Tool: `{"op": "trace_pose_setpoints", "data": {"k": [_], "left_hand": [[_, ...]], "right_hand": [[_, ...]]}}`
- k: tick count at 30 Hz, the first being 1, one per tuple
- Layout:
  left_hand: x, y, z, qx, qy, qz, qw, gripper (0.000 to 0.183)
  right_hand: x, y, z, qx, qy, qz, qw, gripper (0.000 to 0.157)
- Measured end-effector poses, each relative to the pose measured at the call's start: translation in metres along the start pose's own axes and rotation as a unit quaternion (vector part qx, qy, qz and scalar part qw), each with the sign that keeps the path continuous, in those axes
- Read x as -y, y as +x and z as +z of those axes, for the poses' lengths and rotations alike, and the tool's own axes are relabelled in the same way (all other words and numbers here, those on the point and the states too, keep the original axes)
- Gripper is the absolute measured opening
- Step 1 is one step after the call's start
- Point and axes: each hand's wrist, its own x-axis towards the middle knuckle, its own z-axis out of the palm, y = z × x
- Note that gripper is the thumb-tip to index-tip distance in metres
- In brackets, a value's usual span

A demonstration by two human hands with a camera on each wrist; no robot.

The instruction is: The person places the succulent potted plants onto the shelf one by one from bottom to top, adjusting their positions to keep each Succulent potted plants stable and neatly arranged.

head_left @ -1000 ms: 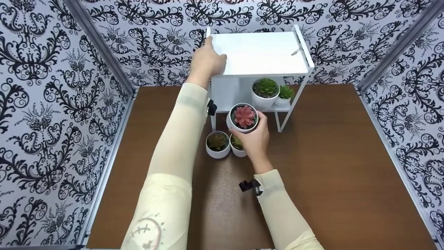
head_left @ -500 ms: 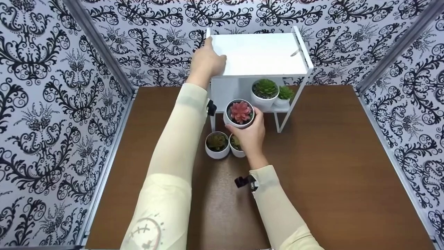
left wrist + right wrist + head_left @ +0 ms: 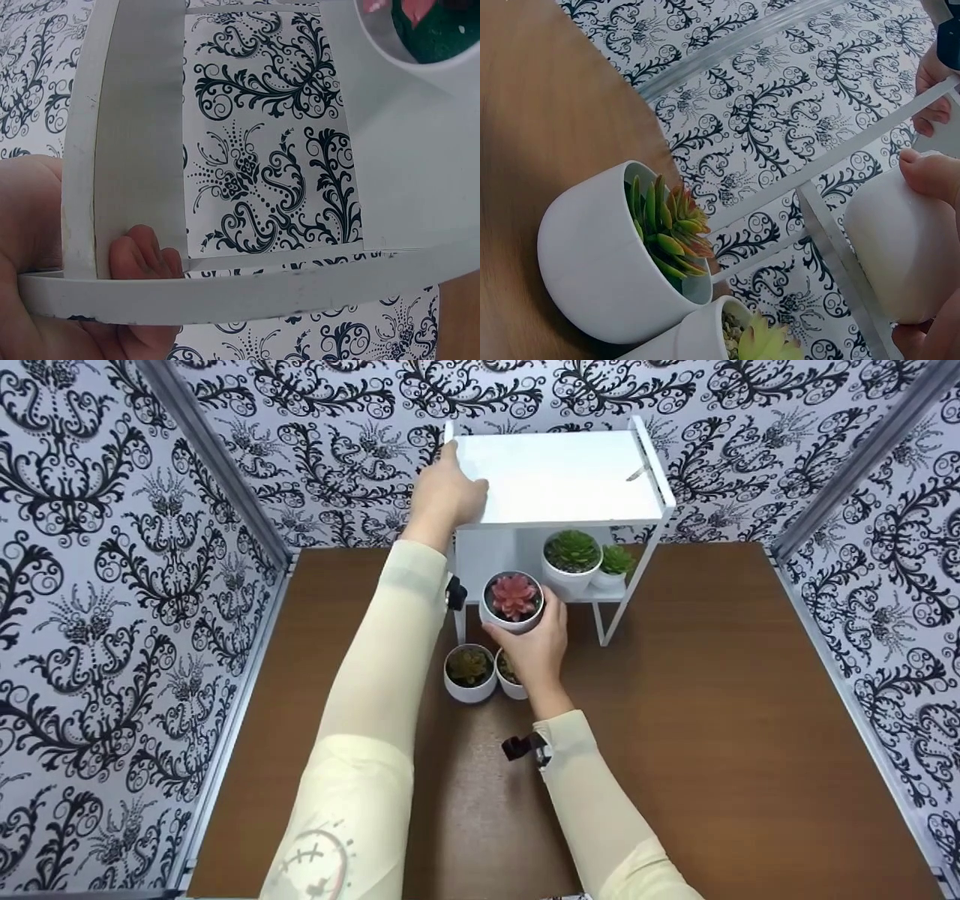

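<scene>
A white two-tier shelf stands at the back of the table. My left hand grips its upper left corner; the left wrist view shows fingertips curled round the frame. In my right hand is a white potted succulent with red leaves, held just in front of the lower tier's left part. The thumb and fingers clasp the side of that pot. On the lower tier's right side sit a large green potted succulent and a smaller green one.
Two more potted succulents stand side by side on the brown table, before the shelf: a dark-leaved one and a lighter one partly hidden by my right hand. Patterned walls border the table.
My right hand has carried the red succulent's pot left and slightly up, toward the lower tier. The left hand keeps its grip on the shelf corner.
</scene>
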Motion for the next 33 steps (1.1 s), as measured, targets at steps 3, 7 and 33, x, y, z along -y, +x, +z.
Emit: {"op": "trace_pose_setpoints", "data": {"k": [3,7,33], "left_hand": [[0.0003,-0.0004,-0.0005,0.000,-0.002,0.000,1.0000,0.088],[0.0001,0.0001,-0.0008,0.001,-0.002,0.001,1.0000,0.089],[-0.0002,0.0011,0.0000,0.002,0.003,-0.001,1.0000,0.090]], "right_hand": [[0.0011,-0.0005,0.0019,-0.003,-0.005,-0.011,1.000,0.107],[0.0025,-0.0004,0.0033,-0.005,-0.014,-0.017,1.000,0.107],[0.0067,0.0091,0.0011,0.012,-0.040,-0.006,0.999,0.103]]}}
